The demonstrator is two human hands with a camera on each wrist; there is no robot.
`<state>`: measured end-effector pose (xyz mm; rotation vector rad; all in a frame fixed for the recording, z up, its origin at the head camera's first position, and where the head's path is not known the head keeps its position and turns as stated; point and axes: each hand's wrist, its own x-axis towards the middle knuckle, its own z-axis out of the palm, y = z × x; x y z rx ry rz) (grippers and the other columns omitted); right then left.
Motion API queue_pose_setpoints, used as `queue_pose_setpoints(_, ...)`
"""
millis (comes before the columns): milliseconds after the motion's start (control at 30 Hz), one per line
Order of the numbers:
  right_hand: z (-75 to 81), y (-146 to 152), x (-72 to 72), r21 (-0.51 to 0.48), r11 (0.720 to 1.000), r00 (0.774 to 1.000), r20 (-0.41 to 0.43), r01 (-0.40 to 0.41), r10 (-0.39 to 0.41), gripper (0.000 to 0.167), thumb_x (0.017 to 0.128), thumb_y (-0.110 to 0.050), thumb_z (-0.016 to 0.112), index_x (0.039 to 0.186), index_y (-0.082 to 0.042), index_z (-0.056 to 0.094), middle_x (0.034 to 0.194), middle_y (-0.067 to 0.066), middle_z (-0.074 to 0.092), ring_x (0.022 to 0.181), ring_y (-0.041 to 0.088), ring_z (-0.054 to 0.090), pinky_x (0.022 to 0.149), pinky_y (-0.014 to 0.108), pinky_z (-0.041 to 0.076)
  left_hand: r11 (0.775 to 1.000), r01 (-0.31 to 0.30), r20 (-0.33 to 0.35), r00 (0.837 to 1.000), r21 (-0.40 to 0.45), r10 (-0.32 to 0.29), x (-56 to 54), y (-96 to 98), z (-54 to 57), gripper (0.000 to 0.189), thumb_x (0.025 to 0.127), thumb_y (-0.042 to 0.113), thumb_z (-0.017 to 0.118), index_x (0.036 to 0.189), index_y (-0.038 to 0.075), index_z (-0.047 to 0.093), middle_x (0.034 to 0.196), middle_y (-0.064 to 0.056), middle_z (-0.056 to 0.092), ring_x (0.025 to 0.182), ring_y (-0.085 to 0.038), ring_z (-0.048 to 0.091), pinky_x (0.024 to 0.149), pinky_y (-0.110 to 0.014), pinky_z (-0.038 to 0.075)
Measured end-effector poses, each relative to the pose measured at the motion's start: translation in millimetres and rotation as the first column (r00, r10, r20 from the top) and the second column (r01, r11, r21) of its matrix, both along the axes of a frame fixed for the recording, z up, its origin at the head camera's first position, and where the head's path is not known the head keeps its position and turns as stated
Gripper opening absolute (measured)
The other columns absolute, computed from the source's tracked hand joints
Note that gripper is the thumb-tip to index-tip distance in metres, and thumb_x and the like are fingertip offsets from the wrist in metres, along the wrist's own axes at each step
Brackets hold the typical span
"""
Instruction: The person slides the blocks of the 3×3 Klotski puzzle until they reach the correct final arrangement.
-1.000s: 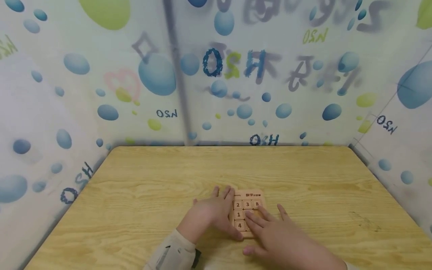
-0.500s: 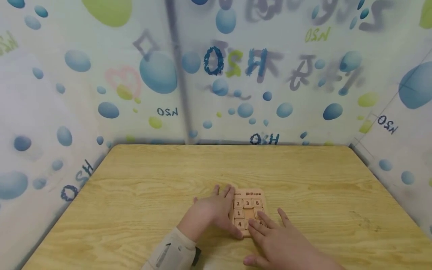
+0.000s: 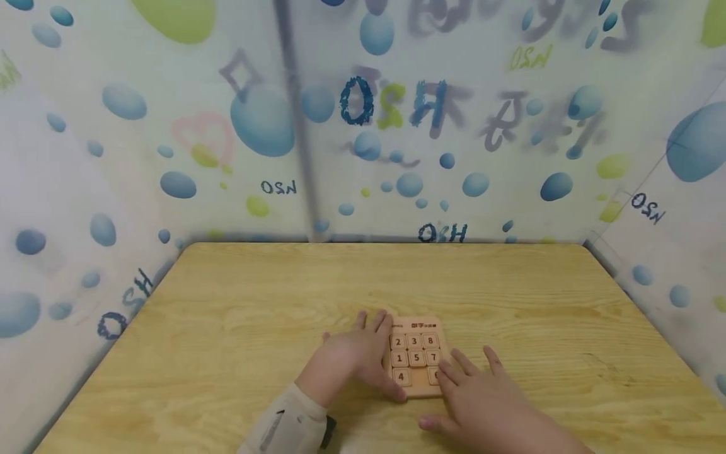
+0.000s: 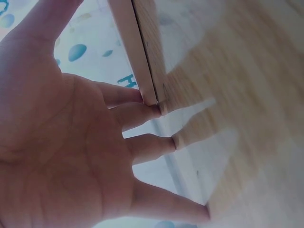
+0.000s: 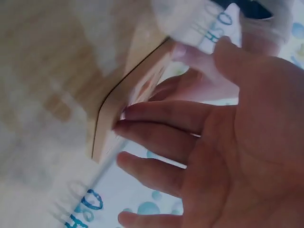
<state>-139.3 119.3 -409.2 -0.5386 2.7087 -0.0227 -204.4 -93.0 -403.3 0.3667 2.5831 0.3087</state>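
A wooden number slide puzzle (image 3: 431,320) lies flat on the table. Its tiles read 2, 3, 8 on top, then 1, 5 and 7, with 4 at lower left; the bare slot (image 3: 420,378) is bottom middle. Along its left side my left hand (image 3: 363,359) braces the board, thumb at the near corner, fingers at the far one. Those fingers are straight and spread in the left wrist view, touching the board's edge and table. My right hand (image 3: 484,400) has its fingers extended at the lower right, fingertips partly covering the 6 tile (image 3: 433,373).
The wooden table (image 3: 283,284) runs back to a wall (image 3: 488,75) printed with blue and green drops and mirrored H2O lettering. Similar walls stand at the left and right. A pale wrist band (image 3: 289,422) sits on the left forearm.
The 5 tile has slid from the bottom middle up into the centre, leaving the bottom middle slot bare. My right hand has drawn back to the right. The left hand stays put.
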Motion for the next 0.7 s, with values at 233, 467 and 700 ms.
queue_pose_setpoints(233, -1.8, -8.5, 6.1, 0.030, 0.999, 1.000, -0.012, -0.014, 0.014, 0.102, 0.089, -0.091, 0.044, 0.149, -0.012, 0.063, 0.162, 0.004, 0.056, 0.159, 0.030, 0.041, 0.128, 0.075, 0.019, 1.000, -0.009, -0.014, 1.000, 0.001, 0.009, 1.3, -1.0, 4.6, 0.142, 0.065, 0.072, 0.092, 0.173, 0.020, 0.016, 0.182, 0.001, 0.012, 0.168, -0.035, 0.012, 0.115, -0.091, 0.019)
queue_pose_setpoints(467, -4.7, -11.1, 7.4, -0.022, 0.997, 0.997, -0.028, -0.072, 0.071, 0.098, 0.091, -0.088, 0.047, 0.154, -0.013, 0.058, 0.165, 0.004, 0.052, 0.159, 0.033, 0.040, 0.126, 0.078, 0.021, 1.000, -0.010, -0.007, 1.000, 0.010, 0.010, 2.7, -3.0, 3.1, 0.139, 0.067, 0.072, 0.091, 0.172, 0.019, 0.017, 0.181, 0.000, 0.014, 0.168, -0.035, 0.013, 0.114, -0.091, 0.021)
queue_pose_setpoints(700, -4.9, -1.3, 9.7, -0.047, 0.996, 0.997, -0.022, -0.075, 0.074, 0.094, 0.092, -0.086, 0.049, 0.156, -0.017, 0.056, 0.168, -0.001, 0.048, 0.160, 0.034, 0.037, 0.126, 0.079, 0.020, 1.000, 0.007, -0.006, 1.000, 0.005, -0.007, 2.9, 1.5, 5.2, 0.140, 0.067, 0.072, 0.091, 0.172, 0.019, 0.016, 0.182, 0.000, 0.013, 0.168, -0.036, 0.013, 0.113, -0.092, 0.020)
